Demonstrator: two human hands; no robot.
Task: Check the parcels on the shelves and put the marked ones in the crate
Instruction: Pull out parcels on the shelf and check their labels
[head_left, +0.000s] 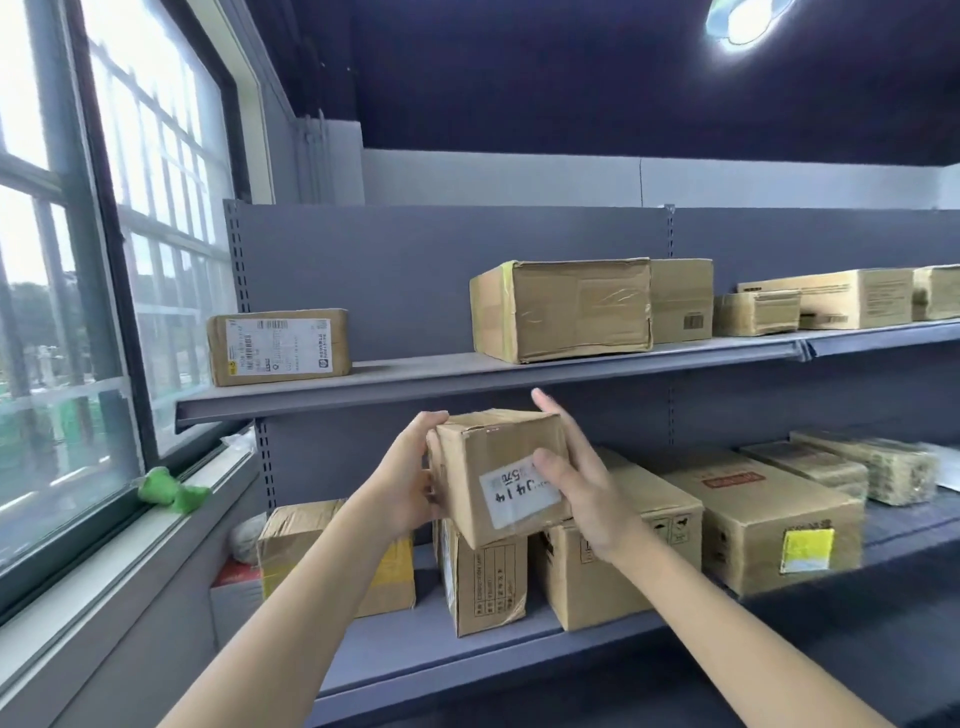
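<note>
I hold a small cardboard parcel (488, 457) in the air in front of the shelves, between the upper and lower shelf. Its near face carries a white label with handwritten marks. My left hand (410, 483) grips its left side. My right hand (576, 488) clasps its right side, thumb resting on the label. No crate is in view.
The upper shelf (415, 382) bears a labelled parcel (278, 351) at left, a large box (566, 309) in the middle and more boxes to the right. The lower shelf (415, 649) holds several parcels, one with a yellow sticker (808, 550). A window and sill stand at left.
</note>
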